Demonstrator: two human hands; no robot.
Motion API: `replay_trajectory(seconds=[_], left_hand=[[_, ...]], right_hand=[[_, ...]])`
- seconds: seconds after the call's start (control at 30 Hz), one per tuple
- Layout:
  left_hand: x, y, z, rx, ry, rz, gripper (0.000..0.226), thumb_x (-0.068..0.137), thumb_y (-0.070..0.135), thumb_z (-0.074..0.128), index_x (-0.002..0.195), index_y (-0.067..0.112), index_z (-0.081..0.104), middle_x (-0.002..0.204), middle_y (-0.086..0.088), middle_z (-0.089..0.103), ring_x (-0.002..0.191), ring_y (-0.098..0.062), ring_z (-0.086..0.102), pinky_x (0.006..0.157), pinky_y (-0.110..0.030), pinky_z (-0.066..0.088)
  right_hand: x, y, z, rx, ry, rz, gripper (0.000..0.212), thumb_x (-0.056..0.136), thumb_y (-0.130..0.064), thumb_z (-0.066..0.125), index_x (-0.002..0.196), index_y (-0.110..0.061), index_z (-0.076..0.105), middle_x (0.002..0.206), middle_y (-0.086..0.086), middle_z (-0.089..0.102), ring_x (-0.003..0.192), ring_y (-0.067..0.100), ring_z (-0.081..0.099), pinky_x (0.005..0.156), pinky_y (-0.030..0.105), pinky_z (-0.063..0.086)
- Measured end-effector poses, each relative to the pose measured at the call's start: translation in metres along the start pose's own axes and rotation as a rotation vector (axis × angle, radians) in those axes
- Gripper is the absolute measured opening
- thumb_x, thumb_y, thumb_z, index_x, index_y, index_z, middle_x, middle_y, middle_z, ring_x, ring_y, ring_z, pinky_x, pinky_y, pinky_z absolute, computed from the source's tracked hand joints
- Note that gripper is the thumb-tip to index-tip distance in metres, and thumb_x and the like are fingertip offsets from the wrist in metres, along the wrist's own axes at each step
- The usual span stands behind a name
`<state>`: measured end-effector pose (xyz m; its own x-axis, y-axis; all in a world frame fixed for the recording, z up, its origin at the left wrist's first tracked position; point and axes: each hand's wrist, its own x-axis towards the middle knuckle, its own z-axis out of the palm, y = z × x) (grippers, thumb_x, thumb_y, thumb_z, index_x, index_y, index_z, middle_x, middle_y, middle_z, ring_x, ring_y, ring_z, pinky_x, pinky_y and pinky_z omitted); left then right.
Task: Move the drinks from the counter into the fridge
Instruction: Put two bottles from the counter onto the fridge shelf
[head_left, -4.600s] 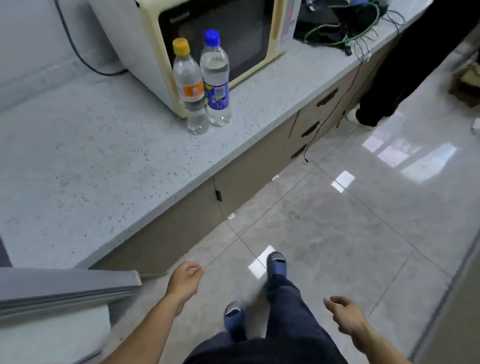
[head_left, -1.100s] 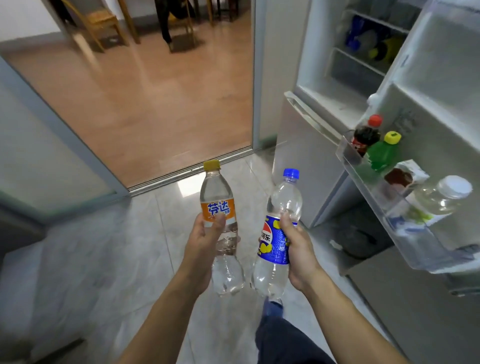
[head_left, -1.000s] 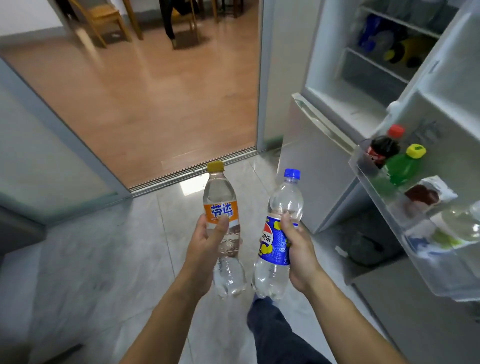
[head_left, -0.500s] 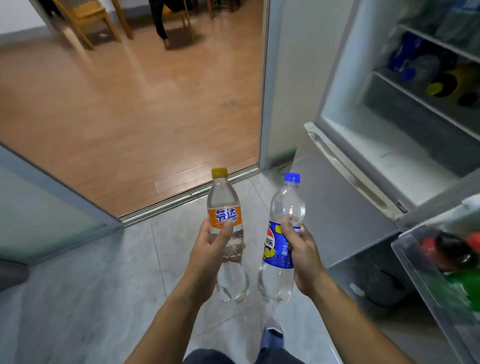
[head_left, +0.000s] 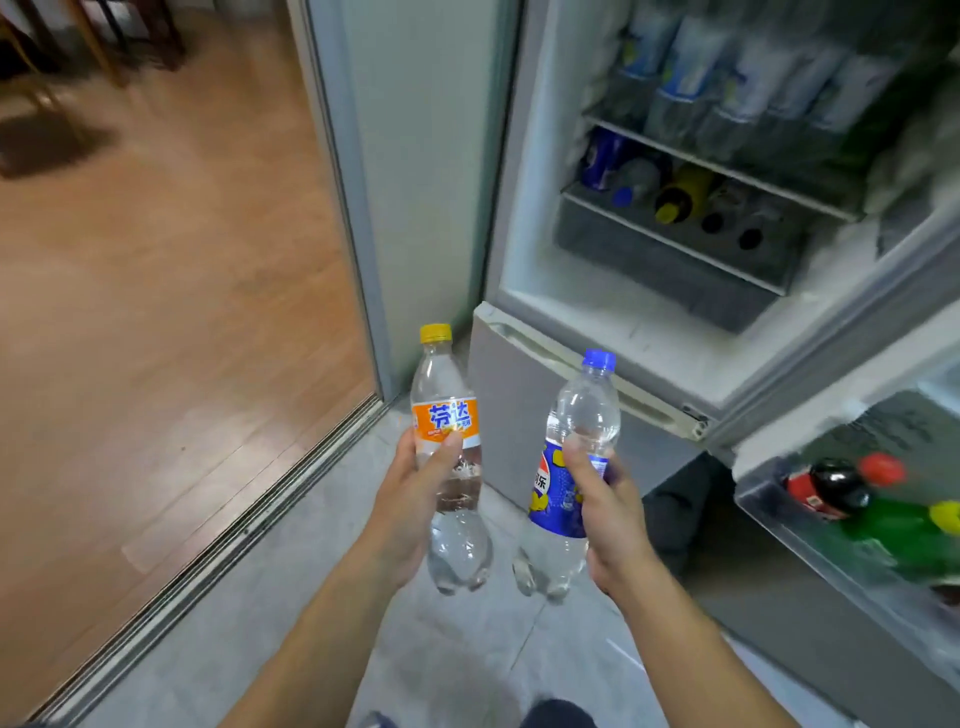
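Orange-label bottle (head_left: 450, 457): blue chars "芬达" on label. Blue-label bottle (head_left: 563, 478): "乐" visible beside a red/white/blue round logo, rest hidden by fingers. Fridge labels too blurred to read.

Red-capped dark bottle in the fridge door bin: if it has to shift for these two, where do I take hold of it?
Take the red-capped bottle at its neck, just under the cap, coming from above. It leans in the door bin with its lower body behind the clear wall and a green bottle close beside it. Both hands are full, so free one first.
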<state>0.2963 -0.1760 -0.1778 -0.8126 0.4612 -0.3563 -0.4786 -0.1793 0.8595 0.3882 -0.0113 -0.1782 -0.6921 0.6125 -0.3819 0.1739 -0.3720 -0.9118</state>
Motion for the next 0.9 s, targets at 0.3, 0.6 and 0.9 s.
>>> replay_trajectory(seconds=[0.3,0.6,0.9], left_hand=[[0.079,0.04,0.081,0.169,-0.399,0.096,0.047,0.079,0.042,0.071,0.121,0.027,0.057,0.103,-0.005,0.074,0.086,-0.023,0.07,0.075,-0.04,0.057],[0.159,0.085,0.173,0.288,-0.51,0.225,0.076,0.06,0.051,0.088,0.121,0.019,0.057,0.099,-0.005,0.073,0.083,-0.016,0.069,0.073,-0.037,0.057],[0.254,0.124,0.281,0.369,-0.497,0.415,0.049,0.077,0.022,0.081,0.12,0.026,0.057,0.099,0.01,0.074,0.09,-0.006,0.071,0.072,-0.02,0.055]], right_hand=[[0.028,-0.056,-0.022,0.078,0.294,-0.242,0.057,0.057,-0.057,0.08,0.105,-0.027,0.07,0.101,-0.001,0.077,0.095,0.018,0.074,0.085,0.038,0.056],[0.107,-0.123,-0.056,0.046,0.447,-0.446,0.022,0.084,-0.018,0.077,0.097,-0.03,0.066,0.088,-0.007,0.075,0.08,0.011,0.071,0.065,0.024,0.057],[0.194,-0.205,-0.07,0.111,0.625,-0.659,0.034,0.083,-0.008,0.075,0.098,-0.032,0.057,0.073,-0.024,0.068,0.057,-0.009,0.06,0.052,0.007,0.046]])
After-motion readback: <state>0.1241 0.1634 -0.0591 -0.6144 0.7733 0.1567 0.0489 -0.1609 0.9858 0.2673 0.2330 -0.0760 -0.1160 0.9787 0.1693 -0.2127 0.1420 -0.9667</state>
